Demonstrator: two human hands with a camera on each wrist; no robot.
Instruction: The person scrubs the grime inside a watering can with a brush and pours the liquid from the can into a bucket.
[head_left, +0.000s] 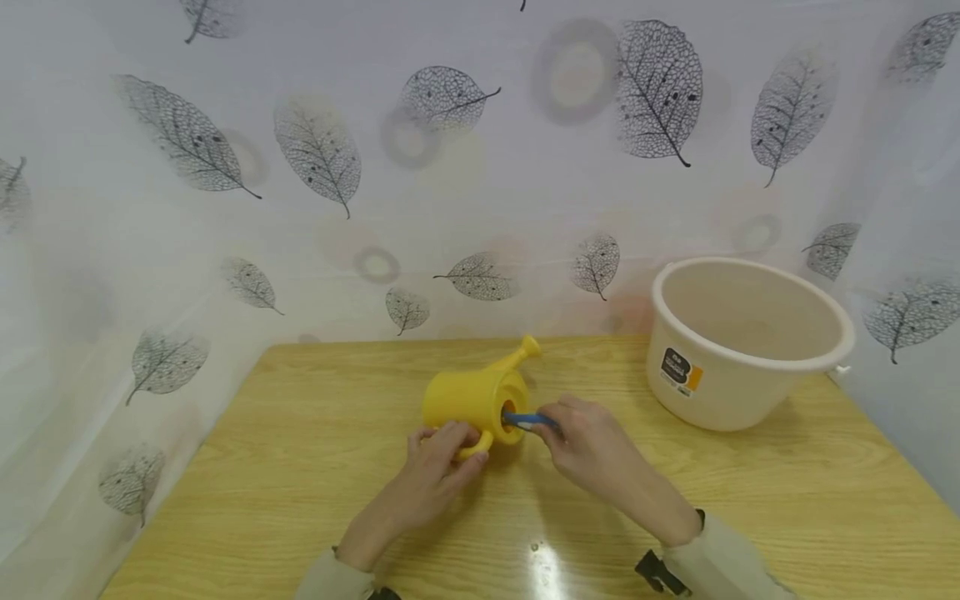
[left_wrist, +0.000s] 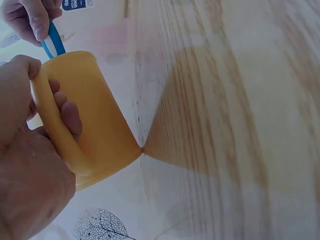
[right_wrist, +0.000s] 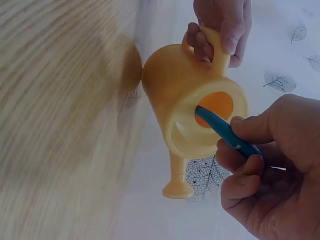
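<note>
A yellow watering can (head_left: pixel 465 396) is tipped over above the wooden table, its mouth facing right and its spout pointing away. The lower edge of its base meets the tabletop in the left wrist view. My left hand (head_left: pixel 438 471) grips the can's handle (left_wrist: pixel 55 125), fingers wrapped through the loop. Between thumb and fingers, my right hand (head_left: pixel 596 446) pinches a slim blue-and-white handle (right_wrist: pixel 227 132), shaped like a toothbrush's. Its far end goes into the can's round opening (right_wrist: pixel 220 102) and is hidden inside.
A large cream bucket (head_left: pixel 720 396) with a dark label stands at the back right of the wooden table (head_left: pixel 315 500). Behind the table hangs a pale sheet (head_left: pixel 510 208) printed with leaves.
</note>
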